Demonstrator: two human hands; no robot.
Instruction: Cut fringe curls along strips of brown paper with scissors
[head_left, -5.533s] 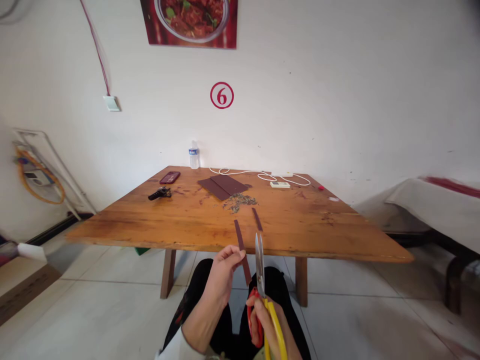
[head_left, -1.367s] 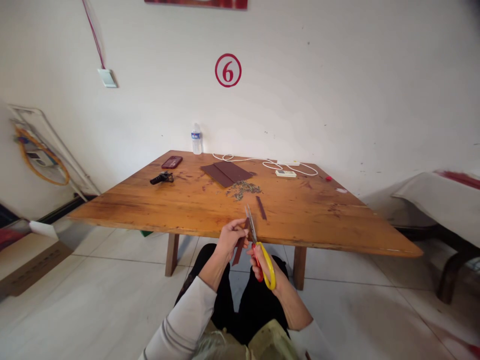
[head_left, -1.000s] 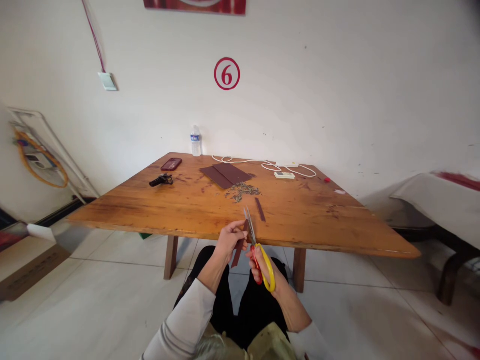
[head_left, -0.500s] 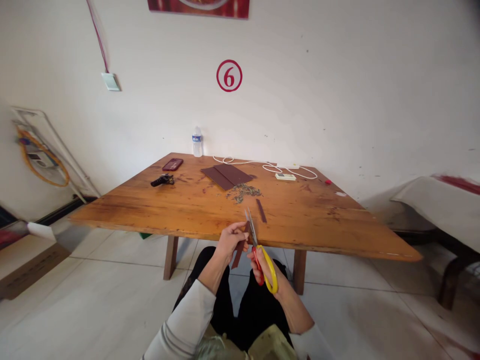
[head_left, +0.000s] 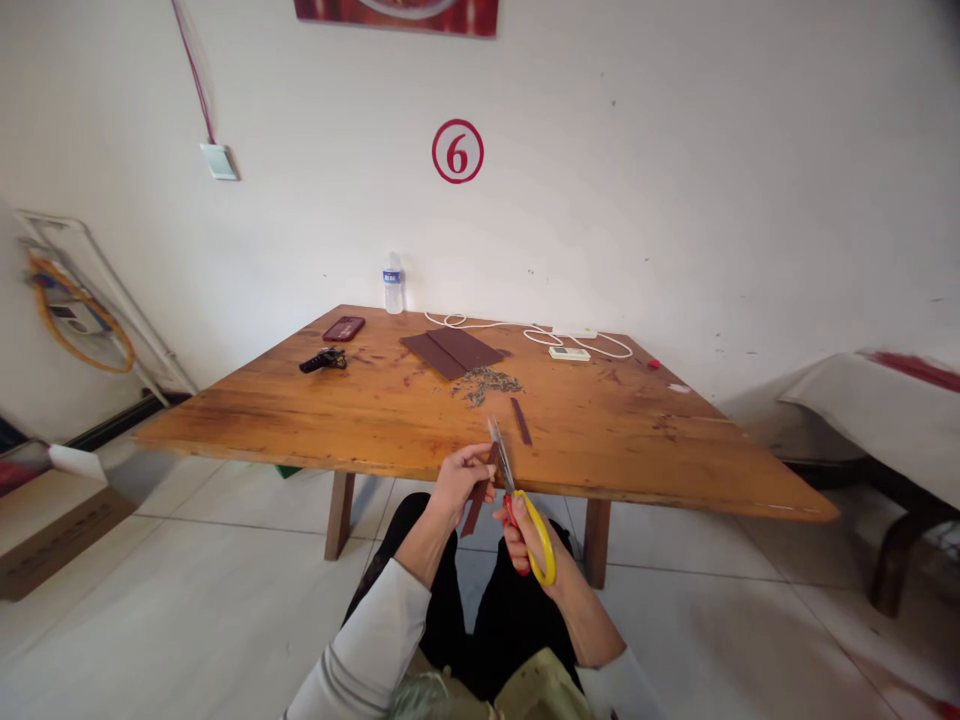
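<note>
Between the fingers of my left hand [head_left: 463,480] is a narrow dark-brown strip [head_left: 475,508], its lower end hanging past the table's front edge. My right hand [head_left: 525,535] grips scissors [head_left: 541,545] with one red and one yellow handle. Their blades point away from me, beside the strip's upper end; whether they touch it I cannot tell. Another brown strip [head_left: 521,421] lies on the table just beyond the blades. Farther back, a heap of small grey-brown clippings [head_left: 487,384] lies against the dark-brown sheets [head_left: 454,350].
The wooden table [head_left: 262,415] spans the view before me. On its left are a phone [head_left: 343,329] and a black object [head_left: 323,360]. A water bottle [head_left: 393,285] stands by the wall. At the back right are a white cable [head_left: 534,335] and a small pale box [head_left: 569,354].
The scissor blades look slightly closer together than before. Both hands stay in nearly the same place, and the whole view has shifted very slightly.
</note>
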